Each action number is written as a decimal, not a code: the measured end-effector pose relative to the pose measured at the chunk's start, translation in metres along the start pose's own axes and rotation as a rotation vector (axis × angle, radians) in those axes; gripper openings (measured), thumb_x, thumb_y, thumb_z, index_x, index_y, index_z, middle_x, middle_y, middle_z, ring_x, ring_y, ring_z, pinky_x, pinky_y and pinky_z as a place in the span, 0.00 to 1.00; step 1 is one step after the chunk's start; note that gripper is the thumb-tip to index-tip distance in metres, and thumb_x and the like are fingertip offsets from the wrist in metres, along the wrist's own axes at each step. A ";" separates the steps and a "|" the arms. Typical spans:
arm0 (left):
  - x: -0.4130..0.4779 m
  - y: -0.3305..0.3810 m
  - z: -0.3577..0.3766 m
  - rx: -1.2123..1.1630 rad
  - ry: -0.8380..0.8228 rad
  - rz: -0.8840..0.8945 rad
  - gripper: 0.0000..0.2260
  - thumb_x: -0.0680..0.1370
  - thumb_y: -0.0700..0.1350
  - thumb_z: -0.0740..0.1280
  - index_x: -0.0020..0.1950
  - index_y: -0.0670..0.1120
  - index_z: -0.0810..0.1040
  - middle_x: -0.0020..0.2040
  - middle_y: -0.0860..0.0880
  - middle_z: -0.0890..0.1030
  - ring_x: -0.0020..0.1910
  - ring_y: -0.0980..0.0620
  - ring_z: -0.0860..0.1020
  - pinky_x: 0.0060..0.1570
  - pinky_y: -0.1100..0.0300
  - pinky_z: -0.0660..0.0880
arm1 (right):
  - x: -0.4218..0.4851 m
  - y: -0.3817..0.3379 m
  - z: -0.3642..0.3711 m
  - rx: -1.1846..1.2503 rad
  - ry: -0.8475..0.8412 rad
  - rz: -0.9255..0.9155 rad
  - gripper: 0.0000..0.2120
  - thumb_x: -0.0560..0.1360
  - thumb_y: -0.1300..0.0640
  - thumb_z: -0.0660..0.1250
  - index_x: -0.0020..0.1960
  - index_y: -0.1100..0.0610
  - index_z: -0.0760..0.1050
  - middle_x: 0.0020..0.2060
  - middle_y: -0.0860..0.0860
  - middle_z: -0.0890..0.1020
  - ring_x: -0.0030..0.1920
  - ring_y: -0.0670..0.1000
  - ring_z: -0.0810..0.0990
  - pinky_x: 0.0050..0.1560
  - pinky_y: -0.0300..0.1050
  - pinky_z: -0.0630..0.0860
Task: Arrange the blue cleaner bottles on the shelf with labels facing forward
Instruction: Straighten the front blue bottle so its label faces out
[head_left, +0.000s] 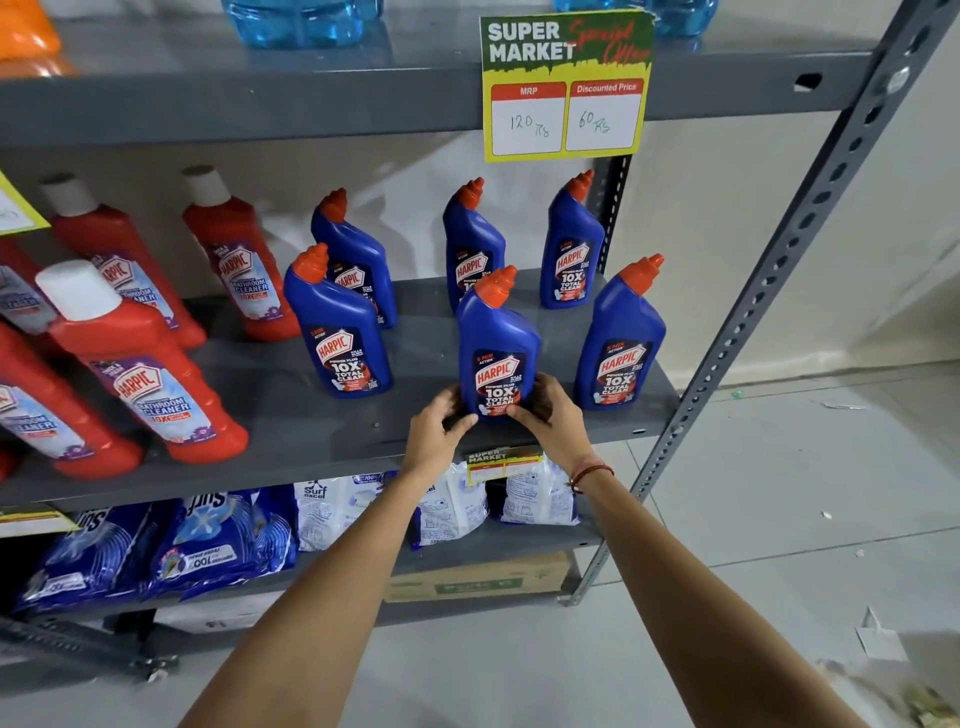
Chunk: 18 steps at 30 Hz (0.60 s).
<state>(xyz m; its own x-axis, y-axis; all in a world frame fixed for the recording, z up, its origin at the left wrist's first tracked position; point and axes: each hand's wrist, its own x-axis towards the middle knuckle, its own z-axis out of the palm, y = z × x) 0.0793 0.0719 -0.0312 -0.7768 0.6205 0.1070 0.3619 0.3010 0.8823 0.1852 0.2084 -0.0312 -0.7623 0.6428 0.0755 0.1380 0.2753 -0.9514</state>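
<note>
Several blue cleaner bottles with red caps stand upright on the grey shelf (291, 415), in a back row and a front row. The front middle bottle (496, 332) has its label toward me, and both hands grip its base. My left hand (435, 432) holds its left side and my right hand (553, 415) its right side. To either side stand the front left bottle (337, 332) and the front right bottle (621, 343), both with labels forward. Behind are three more (358, 260) (472, 244) (571, 249), partly hidden by the front ones.
Red bathroom cleaner bottles (140, 364) fill the shelf's left half. A price sign (566, 88) hangs from the shelf above. Detergent packs (218, 545) lie on the shelf below. The perforated metal upright (769, 291) bounds the right side, with tiled floor beyond.
</note>
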 end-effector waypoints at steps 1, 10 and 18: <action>0.000 0.000 0.000 0.002 0.017 0.005 0.21 0.74 0.40 0.68 0.66 0.39 0.69 0.63 0.40 0.77 0.62 0.47 0.75 0.58 0.60 0.69 | -0.003 0.000 0.002 0.001 0.049 -0.014 0.23 0.71 0.60 0.72 0.63 0.60 0.70 0.57 0.56 0.80 0.54 0.49 0.78 0.57 0.42 0.74; -0.007 -0.019 -0.041 -0.206 0.449 0.043 0.09 0.77 0.37 0.63 0.57 0.41 0.76 0.52 0.45 0.81 0.47 0.64 0.78 0.49 0.76 0.73 | -0.050 -0.014 0.068 0.061 0.352 -0.150 0.05 0.74 0.59 0.68 0.50 0.56 0.75 0.47 0.54 0.77 0.44 0.51 0.77 0.42 0.36 0.75; 0.019 -0.047 -0.103 -0.117 0.599 -0.097 0.17 0.77 0.37 0.61 0.66 0.36 0.67 0.63 0.35 0.72 0.59 0.44 0.74 0.58 0.73 0.65 | 0.003 -0.068 0.138 -0.023 0.048 -0.155 0.15 0.75 0.54 0.67 0.59 0.59 0.72 0.54 0.56 0.75 0.52 0.54 0.76 0.55 0.50 0.76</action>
<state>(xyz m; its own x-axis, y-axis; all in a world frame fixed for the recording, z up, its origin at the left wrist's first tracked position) -0.0048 -0.0050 -0.0233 -0.9701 0.0693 0.2326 0.2424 0.2330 0.9418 0.0864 0.0926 -0.0072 -0.7444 0.6249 0.2354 0.0360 0.3896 -0.9203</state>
